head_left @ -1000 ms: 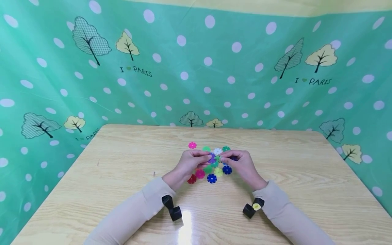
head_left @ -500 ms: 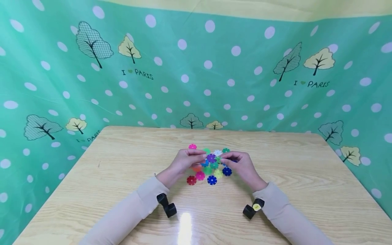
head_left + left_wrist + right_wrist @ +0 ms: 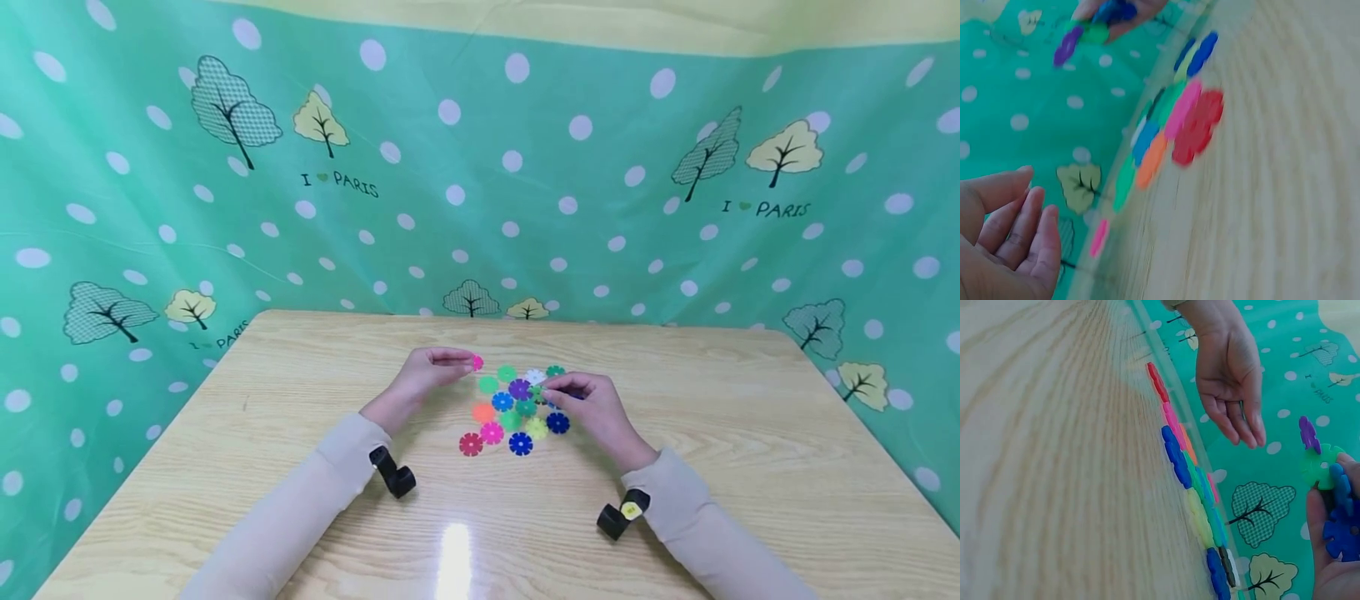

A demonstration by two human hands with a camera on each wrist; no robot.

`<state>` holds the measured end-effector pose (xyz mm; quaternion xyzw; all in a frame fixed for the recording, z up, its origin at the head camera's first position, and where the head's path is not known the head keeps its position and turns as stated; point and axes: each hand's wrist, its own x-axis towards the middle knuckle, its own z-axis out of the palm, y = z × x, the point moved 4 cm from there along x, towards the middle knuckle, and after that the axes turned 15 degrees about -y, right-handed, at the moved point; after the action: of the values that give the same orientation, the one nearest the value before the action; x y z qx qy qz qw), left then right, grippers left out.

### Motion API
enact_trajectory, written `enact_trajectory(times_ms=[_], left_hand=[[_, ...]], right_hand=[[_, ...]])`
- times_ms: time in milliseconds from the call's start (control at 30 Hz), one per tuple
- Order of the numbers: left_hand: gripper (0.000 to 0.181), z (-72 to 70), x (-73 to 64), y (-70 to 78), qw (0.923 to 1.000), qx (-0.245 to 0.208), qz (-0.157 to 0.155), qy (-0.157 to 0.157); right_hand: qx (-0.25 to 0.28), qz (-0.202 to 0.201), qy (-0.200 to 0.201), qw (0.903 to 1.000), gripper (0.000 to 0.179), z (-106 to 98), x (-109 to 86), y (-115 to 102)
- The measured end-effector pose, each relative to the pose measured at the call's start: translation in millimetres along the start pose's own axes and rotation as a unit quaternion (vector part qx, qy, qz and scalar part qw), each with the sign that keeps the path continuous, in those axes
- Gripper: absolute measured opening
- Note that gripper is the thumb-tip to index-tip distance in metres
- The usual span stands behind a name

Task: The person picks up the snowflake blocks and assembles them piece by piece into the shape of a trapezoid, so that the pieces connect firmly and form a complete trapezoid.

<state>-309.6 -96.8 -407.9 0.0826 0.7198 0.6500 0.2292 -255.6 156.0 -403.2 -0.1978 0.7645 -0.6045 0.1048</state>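
My right hand (image 3: 596,408) pinches several notched plastic snowflake discs joined together. In the right wrist view a purple disc (image 3: 1309,434) stands on the edge of a green disc (image 3: 1324,465), with blue discs (image 3: 1341,534) below against the fingers. My left hand (image 3: 420,379) is at the back left of the loose discs, its fingers slightly bent and holding nothing. Beyond its fingertips lies a pink disc (image 3: 478,362), partly covered in the head view. The left wrist view shows that pink disc (image 3: 1099,237) on the table, apart from the left hand (image 3: 1013,240).
Loose discs lie flat on the wooden table (image 3: 300,492), among them a red disc (image 3: 471,444), an orange disc (image 3: 483,412), a yellow disc (image 3: 536,428) and a dark blue disc (image 3: 521,443). A green dotted curtain (image 3: 420,183) hangs behind the table's back edge.
My left hand has let go of the purple disc and moved left and back toward the pink disc. The right hand stays nearly still with the joined discs.
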Motion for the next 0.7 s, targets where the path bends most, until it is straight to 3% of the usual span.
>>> enact_trajectory(times_ms=[133, 533, 700], left_hand=[[0.035, -10.1, 10.8, -5.7, 0.9998, 0.012, -0.008, 0.015], [0.043, -13.5, 38.3, -9.9, 0.9974, 0.067, -0.019, -0.014], [0.046, -16.9, 46.2, -9.5, 0.9937, 0.108, -0.005, -0.026]], right_hand=[[-0.002, -0.011, -0.002, 0.9999, 0.022, 0, 0.1, 0], [0.001, -0.019, -0.003, 0.9998, 0.022, 1, -0.1, 2], [0.004, -0.021, -0.006, 0.9997, 0.021, 1, -0.5, 2]])
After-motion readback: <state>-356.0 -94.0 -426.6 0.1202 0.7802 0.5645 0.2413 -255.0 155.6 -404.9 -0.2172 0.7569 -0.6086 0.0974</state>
